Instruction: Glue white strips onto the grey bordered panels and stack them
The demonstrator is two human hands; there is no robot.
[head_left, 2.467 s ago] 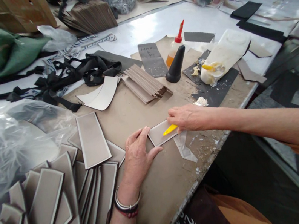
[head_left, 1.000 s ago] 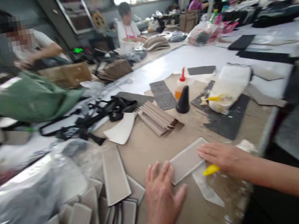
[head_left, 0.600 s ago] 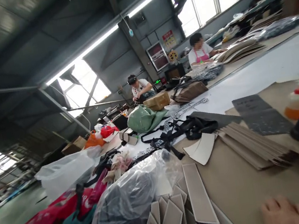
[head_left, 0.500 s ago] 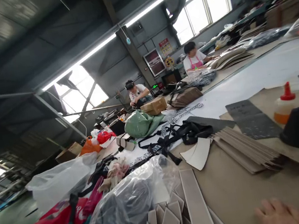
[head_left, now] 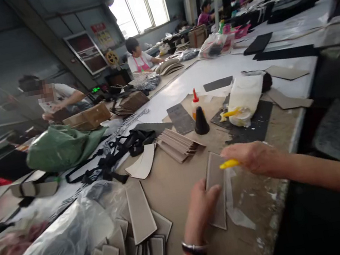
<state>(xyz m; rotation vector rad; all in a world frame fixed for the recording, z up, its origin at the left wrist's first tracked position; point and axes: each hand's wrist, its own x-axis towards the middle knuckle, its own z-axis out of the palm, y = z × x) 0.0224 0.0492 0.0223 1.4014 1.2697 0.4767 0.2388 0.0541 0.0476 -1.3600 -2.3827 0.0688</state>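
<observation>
My left hand point(head_left: 201, 207), 1: thumb pressed over, remaining fingers mostly hidden, gripping 1 grey-beige rectangular panel with pale edging point(head_left: 215, 174), slantwise between my hands. My right hand point(head_left: 249, 156), 1: curled around 1 slim yellow plastic-looking tool point(head_left: 230, 163), near the panel's far end. Risks, as I judge: loosened thumb, panel twists; slipping tool, marked face. Beyond both hands: 1 red-nozzled clear bottle point(head_left: 195, 106), 1 matte black cone point(head_left: 201, 122). Left of my left hand: pale-edged grey panels point(head_left: 141, 214), overlapping, uncountable.
</observation>
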